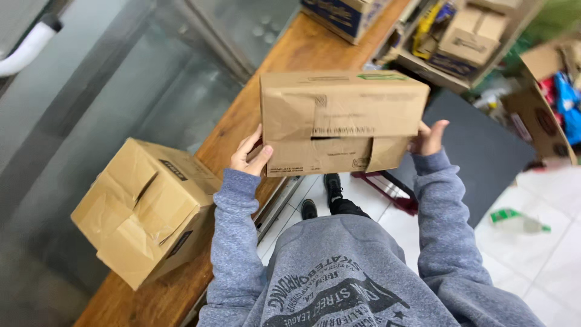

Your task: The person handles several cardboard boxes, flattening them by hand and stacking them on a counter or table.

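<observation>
Presently, 1 cardboard box [339, 121] is held in the air beside the wooden counter [290, 66], clamped at its ends by the left hand [251, 154] and right hand [428, 138] so it stays level. A second box [145, 209] rests tilted on the counter edge.

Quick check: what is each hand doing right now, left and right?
Left hand: closed on the left end of the cardboard box, held up in the air.
Right hand: pressed against the box's right end, thumb up.
</observation>
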